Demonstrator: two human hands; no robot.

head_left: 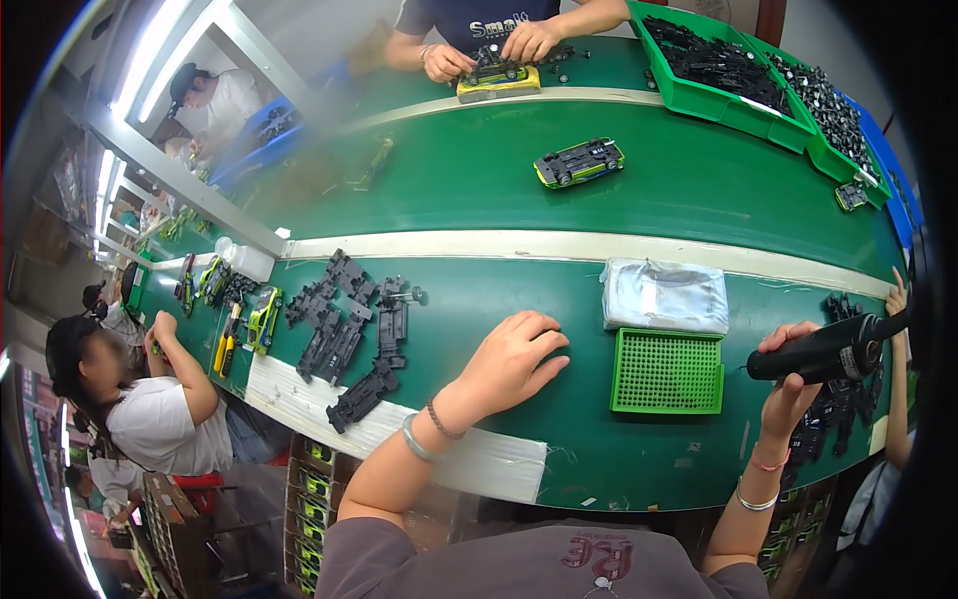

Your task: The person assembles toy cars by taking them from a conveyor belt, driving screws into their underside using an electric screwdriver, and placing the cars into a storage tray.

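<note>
My left hand [507, 364] rests over the green tabletop [479, 290], fingers loosely spread and nothing in them. To its left lies a loose pile of black plastic toy-car chassis parts [334, 334]. At the right, my right hand [783, 404] is wrapped round a black cylindrical electric screwdriver [813, 355], held nearly level; its tip is hard to make out. Between my hands lies a green perforated tray [667, 408], with a block wrapped in pale plastic [667, 297] just behind it. More black chassis parts [823, 424] lie under and beyond the screwdriver.
An upturned toy car [579, 164] lies on the green belt ahead. Across it, a person's hands [489, 55] work on a car on a yellow block. Green bins [689, 100] of parts stand far right. Left are yellow-handled tools [226, 349], toy cars and a seated co-worker [150, 409].
</note>
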